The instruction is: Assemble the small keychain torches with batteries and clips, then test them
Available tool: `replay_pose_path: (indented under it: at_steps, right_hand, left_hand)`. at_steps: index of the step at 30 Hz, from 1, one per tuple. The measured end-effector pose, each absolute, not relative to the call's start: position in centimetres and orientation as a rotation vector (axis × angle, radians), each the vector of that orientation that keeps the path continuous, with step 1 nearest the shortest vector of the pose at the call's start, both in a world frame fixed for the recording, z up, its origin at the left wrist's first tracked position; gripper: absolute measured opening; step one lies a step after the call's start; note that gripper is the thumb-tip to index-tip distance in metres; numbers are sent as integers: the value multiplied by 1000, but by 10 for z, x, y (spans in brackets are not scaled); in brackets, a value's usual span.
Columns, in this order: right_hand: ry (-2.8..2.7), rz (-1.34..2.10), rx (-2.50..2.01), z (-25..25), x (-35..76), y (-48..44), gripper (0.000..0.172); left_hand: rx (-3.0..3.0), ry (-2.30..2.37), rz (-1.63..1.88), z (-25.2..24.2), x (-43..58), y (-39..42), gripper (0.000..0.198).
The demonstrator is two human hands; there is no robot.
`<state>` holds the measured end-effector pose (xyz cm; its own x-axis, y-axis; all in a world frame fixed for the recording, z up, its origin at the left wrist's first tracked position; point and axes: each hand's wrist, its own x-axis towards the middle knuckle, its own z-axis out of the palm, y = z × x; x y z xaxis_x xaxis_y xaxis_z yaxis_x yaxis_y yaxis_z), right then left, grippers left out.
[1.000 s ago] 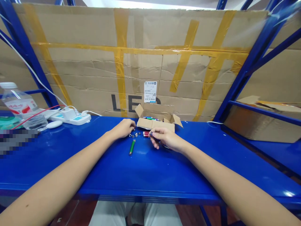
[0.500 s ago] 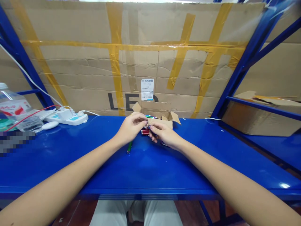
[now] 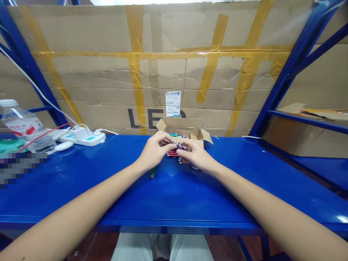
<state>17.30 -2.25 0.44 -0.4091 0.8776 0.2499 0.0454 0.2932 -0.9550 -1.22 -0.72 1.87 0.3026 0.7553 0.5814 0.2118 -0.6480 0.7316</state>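
Observation:
My right hand (image 3: 197, 155) is closed on a small purple metallic piece (image 3: 180, 146) in front of the open cardboard box. Close by on the left, my left hand (image 3: 154, 148) has its thumb and fingers pinched at the piece's near end; what they grip is too small to tell. Red metallic tubes (image 3: 172, 154) lie below the fingertips. A green tube (image 3: 153, 173) rests under my left hand, and a purple one (image 3: 194, 167) lies beneath my right. Green and blue tubes (image 3: 175, 135) show inside the small box (image 3: 207, 136).
At the left are a plastic bottle (image 3: 25, 127), a white power strip (image 3: 92, 139) with cables, and a white oval object (image 3: 64, 146). A large taped cardboard sheet (image 3: 103, 90) stands behind the blue table (image 3: 163, 203). Another carton (image 3: 304, 139) sits at the right.
The view has shifted slightly, so the scene sits a little further right. The purple piece between my hands now shows more clearly, tilted at my right fingertips.

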Motion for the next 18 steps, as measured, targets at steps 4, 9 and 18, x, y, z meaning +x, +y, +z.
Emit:
replay_pose_path:
  at_steps: [4,9,18]
  right_hand:
    - [-1775,944,-929,3,174,-22,23]
    - [-1943,564,-876,4,175,-21,4]
    - [-2043,131,-835,-1,174,-27,18]
  left_hand:
    - [1899,818,1237,18,-12,-8,20]
    - [1822,789,1200,16,-11,-8,19]
    - [1815,807,1164,15,-10,-11,15]
